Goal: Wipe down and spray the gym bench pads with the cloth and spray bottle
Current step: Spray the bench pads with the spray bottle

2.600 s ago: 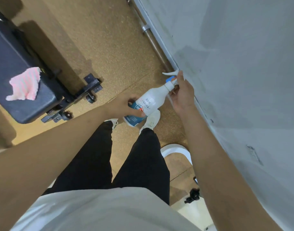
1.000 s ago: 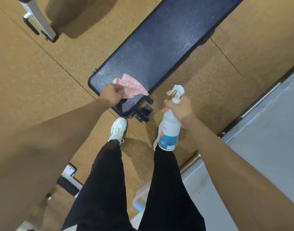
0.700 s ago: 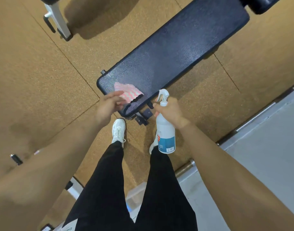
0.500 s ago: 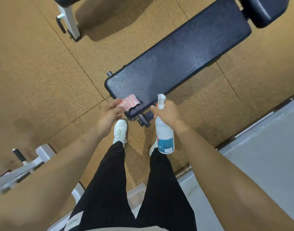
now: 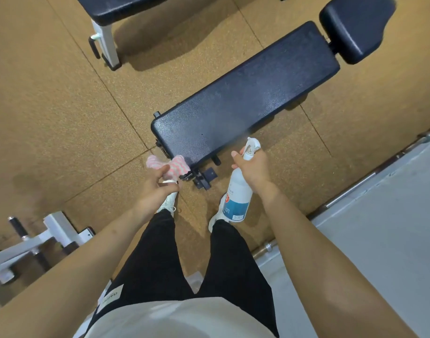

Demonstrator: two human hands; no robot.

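Bench pad [image 5: 245, 98] top lies open; frame bracket [image 5: 204, 178] seemingly juts from near end.

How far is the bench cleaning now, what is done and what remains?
Done: both tools are picked up, cloth in the left hand, spray bottle in the right hand. In hand: the nozzle points at the near end of the long pad. Left: wiping this pad, then the seat pad.

speckled tan floor [image 5: 50, 93] carries a dark padded bench [image 5: 245, 98]; a second bench [image 5: 116, 6] stands beyond.
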